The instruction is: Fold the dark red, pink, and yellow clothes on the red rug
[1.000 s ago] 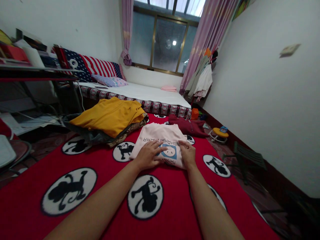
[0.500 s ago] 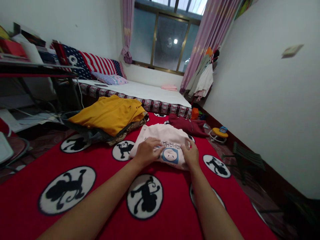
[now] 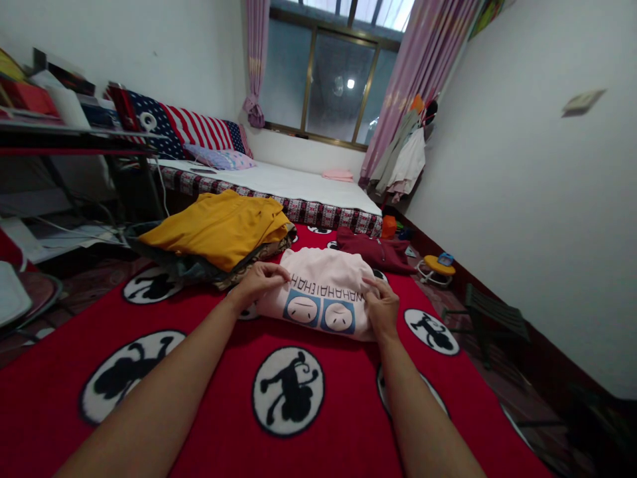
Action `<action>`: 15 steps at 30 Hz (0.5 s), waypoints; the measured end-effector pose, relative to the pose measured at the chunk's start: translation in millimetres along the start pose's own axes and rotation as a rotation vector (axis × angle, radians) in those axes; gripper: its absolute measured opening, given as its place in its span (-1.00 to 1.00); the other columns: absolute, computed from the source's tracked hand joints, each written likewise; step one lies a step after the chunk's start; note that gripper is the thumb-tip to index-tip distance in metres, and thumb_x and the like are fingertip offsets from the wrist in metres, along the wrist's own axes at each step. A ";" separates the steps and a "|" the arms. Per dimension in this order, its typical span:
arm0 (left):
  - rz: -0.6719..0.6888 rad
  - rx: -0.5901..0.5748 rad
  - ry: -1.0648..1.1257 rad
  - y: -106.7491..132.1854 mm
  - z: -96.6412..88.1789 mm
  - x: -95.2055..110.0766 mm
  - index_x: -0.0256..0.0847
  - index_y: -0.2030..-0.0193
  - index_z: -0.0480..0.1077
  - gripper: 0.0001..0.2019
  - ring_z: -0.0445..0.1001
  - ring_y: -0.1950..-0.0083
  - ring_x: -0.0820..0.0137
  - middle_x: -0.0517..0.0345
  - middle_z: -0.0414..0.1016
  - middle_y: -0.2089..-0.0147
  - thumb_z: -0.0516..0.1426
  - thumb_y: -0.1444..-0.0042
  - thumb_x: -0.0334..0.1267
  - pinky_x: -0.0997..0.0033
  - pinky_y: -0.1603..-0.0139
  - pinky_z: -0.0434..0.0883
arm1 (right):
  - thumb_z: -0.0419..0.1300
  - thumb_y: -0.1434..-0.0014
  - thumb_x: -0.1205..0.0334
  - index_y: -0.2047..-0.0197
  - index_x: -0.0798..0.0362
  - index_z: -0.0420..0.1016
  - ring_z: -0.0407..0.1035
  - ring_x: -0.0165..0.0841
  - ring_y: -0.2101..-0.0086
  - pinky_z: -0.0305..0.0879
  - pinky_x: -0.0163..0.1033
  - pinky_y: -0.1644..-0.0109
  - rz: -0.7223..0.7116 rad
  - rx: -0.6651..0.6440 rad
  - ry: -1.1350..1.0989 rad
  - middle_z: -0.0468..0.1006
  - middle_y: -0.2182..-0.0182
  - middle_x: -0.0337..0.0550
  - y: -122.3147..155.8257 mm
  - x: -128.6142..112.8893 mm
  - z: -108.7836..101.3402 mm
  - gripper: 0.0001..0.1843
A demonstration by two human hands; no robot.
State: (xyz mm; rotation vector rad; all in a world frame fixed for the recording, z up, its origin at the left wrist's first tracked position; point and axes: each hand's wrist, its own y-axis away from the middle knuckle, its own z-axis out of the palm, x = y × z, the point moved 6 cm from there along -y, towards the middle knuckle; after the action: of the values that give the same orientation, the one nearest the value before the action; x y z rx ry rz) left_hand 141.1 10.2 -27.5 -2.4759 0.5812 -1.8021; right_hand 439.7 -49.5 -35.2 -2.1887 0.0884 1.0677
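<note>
The left hand (image 3: pixel 256 284) has slid off the middle of the pale shirt (image 3: pixel 328 265) to its left end, so both blue prints (image 3: pixel 338 316) now show, where a moment ago that hand covered the left one. Its thumb and fingertips look pinched together on the cloth; the right hand (image 3: pixel 382 309) seems to pinch the right end likewise, much where it was. The shirt lies on the red blanket (image 3: pixel 213 415), near the middle, its near side now bulging and rounded instead of flat. My reading is that the cloth is now controlled from both ends at once, not pressed from above. The yellow garment (image 3: pixel 223 222) at far left and the dark red garment (image 3: pixel 375 249) at far right lie as before, clear of both hands
</note>
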 end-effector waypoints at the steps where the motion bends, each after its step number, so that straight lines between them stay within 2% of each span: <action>1: -0.040 -0.071 -0.013 0.4 -2.6 -1.3 -0.26 0.42 0.56 -0.73 0.47 0.34 0.32 0.12 0.58 0.38 0.12 0.19 -0.17 0.46 0.35 0.35 | 0.05 -0.07 0.24 0.10 0.04 0.60 0.43 -0.21 0.05 0.33 -0.12 -0.03 0.066 -0.047 0.071 0.59 0.08 -0.04 0.6 2.8 1.2 -0.61; 3: -0.141 -0.209 -0.140 1.7 -5.6 -7.0 -0.23 0.43 0.58 -0.74 0.47 0.36 0.32 0.15 0.57 0.42 0.11 0.22 -0.21 0.48 0.39 0.33 | 0.08 -0.09 0.23 0.10 -0.03 0.61 0.44 -0.17 0.10 0.34 -0.11 0.04 0.162 -0.143 0.282 0.59 0.10 -0.06 2.6 4.0 2.6 -0.63; 5: -0.225 -0.260 -0.396 2.4 -7.4 -10.3 -0.17 0.44 0.60 -0.77 0.49 0.33 0.27 0.15 0.56 0.44 0.12 0.23 -0.26 0.45 0.36 0.36 | 0.09 -0.11 0.25 0.09 -0.07 0.61 0.39 -0.12 0.03 0.31 -0.08 0.02 0.119 -0.143 0.481 0.52 -0.01 -0.05 2.3 -8.8 -0.5 -0.65; 7: -0.200 -0.137 -0.715 0.0 -8.0 -0.5 -0.14 0.40 0.61 -0.78 0.52 0.23 0.17 0.08 0.58 0.36 0.14 0.18 -0.29 0.35 0.24 0.41 | 0.07 -0.12 0.29 0.07 -0.04 0.59 0.30 -0.12 -0.07 0.25 -0.07 -0.07 -0.024 -0.078 0.562 0.42 -0.13 -0.05 0.7 -33.2 -2.2 -0.64; 8: -0.126 -0.034 -0.843 -1.4 -4.6 10.3 -0.13 0.33 0.61 -0.76 0.52 0.14 0.13 0.04 0.59 0.26 0.15 0.13 -0.29 0.29 0.14 0.42 | 0.05 -0.14 0.31 0.02 -0.02 0.56 0.26 -0.15 -0.11 0.22 -0.08 -0.12 -0.094 -0.058 0.559 0.38 -0.16 -0.06 0.3 -45.5 -0.5 -0.62; 9: -0.015 0.053 -0.920 -2.0 3.3 22.6 -0.12 0.20 0.61 -0.72 0.49 0.04 0.10 0.00 0.58 0.12 0.15 0.06 -0.27 0.24 0.02 0.40 | 0.03 -0.16 0.30 -0.04 -0.01 0.52 0.23 -0.18 -0.14 0.17 -0.10 -0.18 -0.156 -0.055 0.543 0.35 -0.19 -0.07 0.1 -56.3 3.4 -0.59; 10: 0.112 0.092 -0.941 -1.8 15.9 33.2 -0.10 0.05 0.56 -0.66 0.44 -0.08 0.10 -0.02 0.52 -0.04 0.14 -0.01 -0.22 0.20 -0.10 0.36 | 0.02 -0.19 0.28 -0.13 -0.01 0.45 0.18 -0.21 -0.18 0.11 -0.11 -0.23 -0.210 -0.069 0.529 0.30 -0.24 -0.08 0.3 -64.8 9.6 -0.55; 12: 0.283 0.026 -0.882 -0.8 46.9 41.0 -0.08 -0.21 0.38 -0.53 0.26 -0.29 0.12 0.00 0.27 -0.32 0.09 -0.15 -0.08 0.14 -0.29 0.22 | -0.01 -0.26 0.18 -0.30 -0.02 0.25 0.01 -0.21 -0.28 -0.04 -0.06 -0.32 -0.258 -0.148 0.552 0.14 -0.34 -0.10 1.2 -70.2 27.2 -0.46; 13: 0.289 -0.048 -0.849 -1.1 61.4 37.2 -0.07 -0.29 0.28 -0.47 0.15 -0.37 0.12 0.02 0.14 -0.40 0.04 -0.20 0.00 0.10 -0.34 0.14 | -0.03 -0.29 0.10 -0.36 -0.04 0.15 -0.08 -0.19 -0.32 -0.10 -0.01 -0.33 -0.233 -0.228 0.585 0.06 -0.37 -0.10 1.8 -65.5 38.1 -0.42; 15: 0.190 -0.184 -0.829 -2.4 82.3 20.0 -0.05 -0.38 0.13 -0.40 -0.03 -0.45 0.10 0.04 -0.04 -0.47 -0.06 -0.26 0.11 -0.04 -0.38 0.02 | -0.10 -0.32 -0.03 -0.41 -0.07 0.02 -0.18 -0.15 -0.36 -0.13 0.07 -0.33 -0.108 -0.427 0.650 -0.04 -0.40 -0.10 5.0 -45.6 58.5 -0.37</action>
State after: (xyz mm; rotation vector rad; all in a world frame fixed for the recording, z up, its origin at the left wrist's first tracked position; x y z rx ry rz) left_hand 223.0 -10.0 -35.9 -2.8193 0.8700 -0.5654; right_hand 368.7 -28.0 -30.1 -2.8161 0.0314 0.2916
